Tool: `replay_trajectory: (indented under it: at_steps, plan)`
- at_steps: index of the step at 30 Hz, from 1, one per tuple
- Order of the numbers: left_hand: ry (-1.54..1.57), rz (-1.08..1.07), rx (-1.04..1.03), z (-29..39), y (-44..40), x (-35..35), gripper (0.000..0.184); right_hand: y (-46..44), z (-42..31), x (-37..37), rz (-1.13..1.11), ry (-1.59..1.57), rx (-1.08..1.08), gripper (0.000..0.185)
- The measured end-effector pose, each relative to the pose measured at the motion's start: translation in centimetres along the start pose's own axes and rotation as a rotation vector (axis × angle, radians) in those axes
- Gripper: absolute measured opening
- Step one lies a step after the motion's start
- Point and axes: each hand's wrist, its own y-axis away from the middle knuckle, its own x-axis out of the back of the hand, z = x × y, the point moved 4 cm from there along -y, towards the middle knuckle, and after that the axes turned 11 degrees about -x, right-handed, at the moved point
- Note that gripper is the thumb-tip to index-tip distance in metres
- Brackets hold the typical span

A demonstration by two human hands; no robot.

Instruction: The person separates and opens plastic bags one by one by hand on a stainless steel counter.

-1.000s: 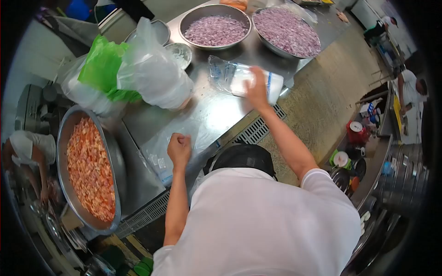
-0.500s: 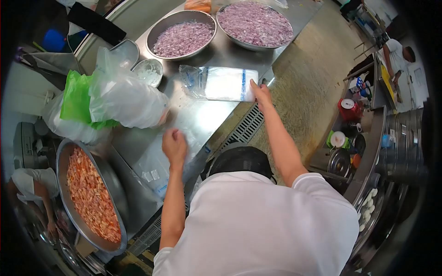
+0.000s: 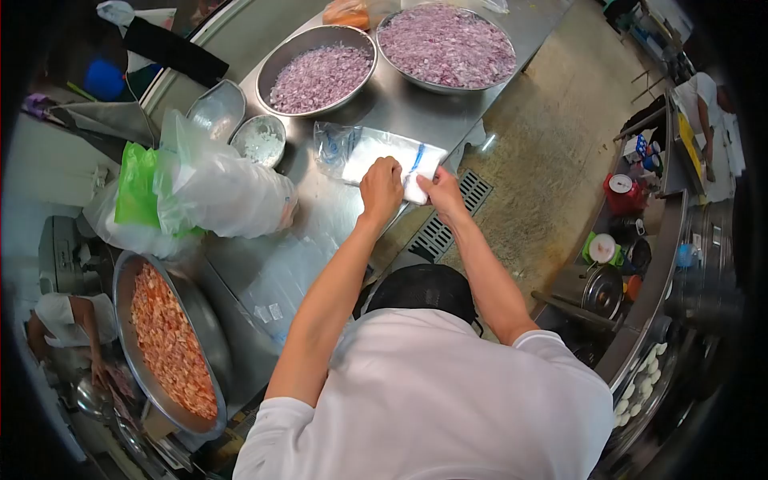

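A flat pack of plastic bags point(image 3: 373, 147) lies at the edge of the steel table, white with a blue band and a loose clear wrapper at its far left end. My right hand point(image 3: 442, 194) grips its near right corner, thumb on top. Over the near side of the pack, my left hand point(image 3: 382, 188) is closed with bent fingers touching it; the fingertips are partly hidden. Behind the pack stand two steel bowls of chopped purple onion, a smaller bowl point(image 3: 315, 74) and a fuller bowl point(image 3: 446, 46).
A bundle of filled plastic bags point(image 3: 228, 188) sits on the steel table point(image 3: 320, 216) at left, near a small bowl of white stuff point(image 3: 260, 141). A large basin of reddish chopped food point(image 3: 172, 344) stands lower left. Other people work at both sides. A floor drain point(image 3: 448, 220) runs beside the table.
My left hand has moved up and right from over the table onto the pack. My right hand has shifted down and left slightly, and the pack's near right end has tilted toward me.
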Motion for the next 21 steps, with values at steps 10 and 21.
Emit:
replay_trajectory:
  at_steps: [10,21]
  plan:
    - [0.271,0.094,-0.140,6.4,-1.6,4.5,0.006,-0.6,-3.4,-3.5,0.033,-0.052,0.150,0.008]
    - [-0.221,0.088,0.657,-1.1,20.5,15.9,0.023,-1.8,-2.9,2.5,0.300,0.243,0.283,0.019]
